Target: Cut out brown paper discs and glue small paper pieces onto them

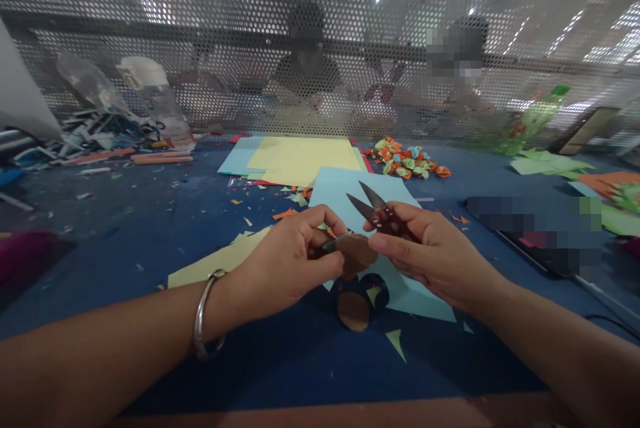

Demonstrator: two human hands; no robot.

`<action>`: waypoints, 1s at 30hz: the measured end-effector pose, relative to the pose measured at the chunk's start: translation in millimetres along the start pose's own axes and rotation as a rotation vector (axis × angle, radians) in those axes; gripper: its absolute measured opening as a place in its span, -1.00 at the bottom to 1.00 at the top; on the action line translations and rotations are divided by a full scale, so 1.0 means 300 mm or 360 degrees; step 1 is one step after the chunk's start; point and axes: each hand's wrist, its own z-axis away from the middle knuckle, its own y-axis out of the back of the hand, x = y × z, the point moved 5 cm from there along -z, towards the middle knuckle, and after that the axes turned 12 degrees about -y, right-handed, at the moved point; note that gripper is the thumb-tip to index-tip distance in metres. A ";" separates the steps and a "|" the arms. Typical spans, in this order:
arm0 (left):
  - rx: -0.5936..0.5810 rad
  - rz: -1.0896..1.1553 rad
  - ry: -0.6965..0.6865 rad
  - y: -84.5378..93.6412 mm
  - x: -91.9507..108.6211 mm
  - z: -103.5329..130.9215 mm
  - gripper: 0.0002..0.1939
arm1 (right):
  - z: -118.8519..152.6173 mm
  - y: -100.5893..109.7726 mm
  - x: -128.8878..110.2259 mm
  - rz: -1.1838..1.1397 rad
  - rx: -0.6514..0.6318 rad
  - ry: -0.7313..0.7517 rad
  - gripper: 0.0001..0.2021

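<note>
My left hand (295,258), with a silver bangle at the wrist, pinches a round brown piece (356,255) at its left edge. Small dark scissors (380,211) are held in my right hand (430,251), blades apart and pointing up and to the left. The right fingertips are at the brown piece's right edge. Below the hands, a brown disc (353,311) sits among dark round shapes on the blue table. Light blue paper (420,291) lies under and beyond my right hand. Pale yellow paper (200,268) is partly hidden behind my left hand.
Yellow sheets (310,155) and a heap of curled coloured pieces (410,160) lie at the back. A bottle (163,105) stands back left, a green bottle (535,118) back right. A dark device (530,235) lies right. People sit behind a perforated screen (225,48).
</note>
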 end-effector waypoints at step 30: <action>0.0281 0.0593 -0.0118 -0.031 -0.004 0.017 -0.91 | 0.017 -0.042 0.005 -0.0131 0.0007 0.0184 -0.67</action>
